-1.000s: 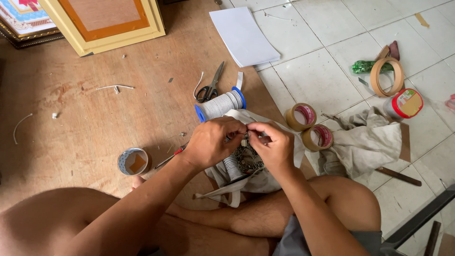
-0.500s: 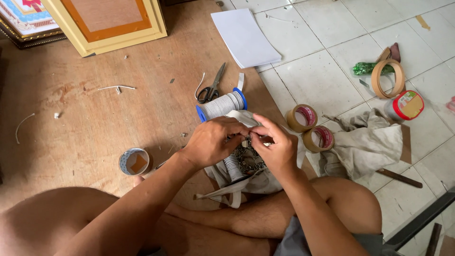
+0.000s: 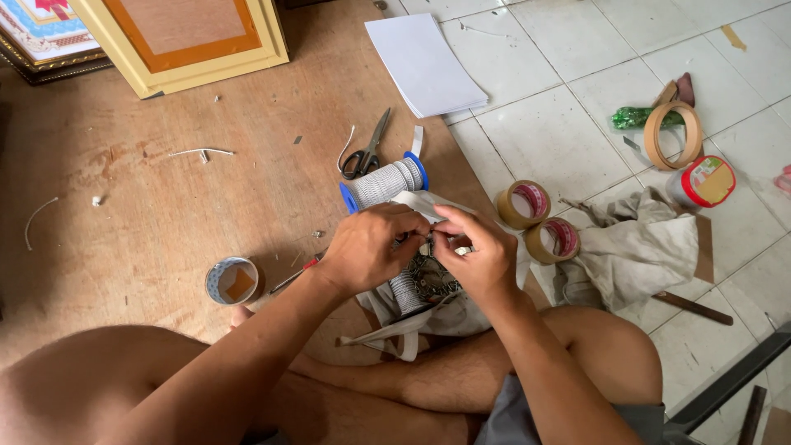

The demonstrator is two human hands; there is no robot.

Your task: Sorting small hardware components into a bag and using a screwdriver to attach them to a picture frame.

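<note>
Metal hangers (image 3: 428, 280), a dark heap of small pieces in an open white bag (image 3: 428, 317) on the floor against the crossed legs, are being picked through. Left hand (image 3: 371, 251) is curling over the heap; right hand (image 3: 478, 259) is pinching one small pale piece at the fingertips. Versus a second ago: hands are sitting in the same spot, only fingers shifting, so sorting is continuing. Blue-ended cord spool (image 3: 386, 183) is lying just beyond, scissors (image 3: 369, 148) past it. Tape rolls (image 3: 544, 222) and grey rag (image 3: 634, 247) are lying right. Brown board (image 3: 148, 206) is covering white tiles (image 3: 560, 124); yellow frame (image 3: 189, 37) is resting on the board's far edge.
</note>
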